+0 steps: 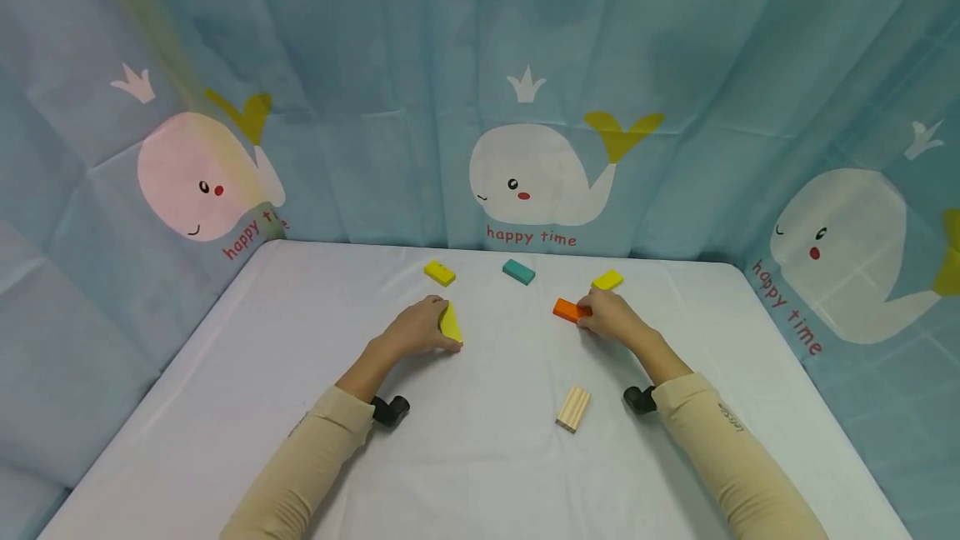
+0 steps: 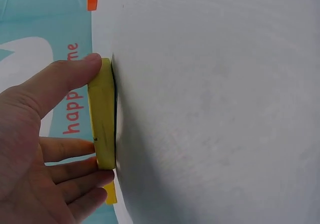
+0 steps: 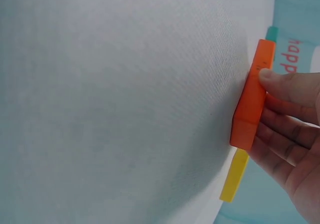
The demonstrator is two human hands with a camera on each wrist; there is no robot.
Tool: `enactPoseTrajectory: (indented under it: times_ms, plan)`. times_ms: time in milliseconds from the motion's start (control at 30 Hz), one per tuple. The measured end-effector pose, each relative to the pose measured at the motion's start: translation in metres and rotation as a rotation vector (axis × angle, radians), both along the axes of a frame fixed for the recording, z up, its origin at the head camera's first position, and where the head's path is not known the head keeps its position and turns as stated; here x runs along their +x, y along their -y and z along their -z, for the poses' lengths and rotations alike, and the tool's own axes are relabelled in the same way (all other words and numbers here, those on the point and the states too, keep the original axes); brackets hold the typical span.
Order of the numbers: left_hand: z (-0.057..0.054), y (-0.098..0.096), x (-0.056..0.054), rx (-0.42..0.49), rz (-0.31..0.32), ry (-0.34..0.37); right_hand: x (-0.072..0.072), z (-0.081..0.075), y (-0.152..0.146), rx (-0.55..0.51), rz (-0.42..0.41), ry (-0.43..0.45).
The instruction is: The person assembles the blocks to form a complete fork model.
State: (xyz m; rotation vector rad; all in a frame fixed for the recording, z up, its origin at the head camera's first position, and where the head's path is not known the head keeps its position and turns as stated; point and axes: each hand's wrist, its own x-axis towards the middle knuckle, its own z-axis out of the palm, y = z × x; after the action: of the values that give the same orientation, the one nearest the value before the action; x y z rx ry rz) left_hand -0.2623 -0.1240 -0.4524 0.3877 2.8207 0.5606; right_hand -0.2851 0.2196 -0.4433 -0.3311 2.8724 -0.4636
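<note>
My left hand (image 1: 414, 328) grips a yellow triangular block (image 1: 450, 324) on the left half of the white table. In the left wrist view, the thumb presses one end of this yellow block (image 2: 104, 116) and the fingers lie at the other, close over the cloth. Farther right, my right hand (image 1: 611, 317) pinches an orange block (image 1: 567, 310). The right wrist view has the thumb on the top of the orange block (image 3: 254, 92), with the fingers along its far side. Just behind that hand lies a yellow block (image 1: 608, 279), partly covered by it.
Toward the back edge lie another yellow block (image 1: 439, 273) and a teal block (image 1: 519, 272). A bundle of plain wooden sticks (image 1: 573, 408) lies nearer, between the forearms. A curtain with whales (image 1: 540, 173) hangs behind the white table (image 1: 495, 473).
</note>
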Motion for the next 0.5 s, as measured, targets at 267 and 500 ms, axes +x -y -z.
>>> enactPoseTrajectory:
  times_ms: [267,500]
  plan:
    - [0.0,-0.006,0.001,0.026,0.036,-0.026,-0.001,0.0,0.0,0.011,-0.001,0.0]
    - [-0.001,-0.022,0.004,0.051,0.09,-0.04,0.0,0.0,0.001,0.002,0.007,0.006]
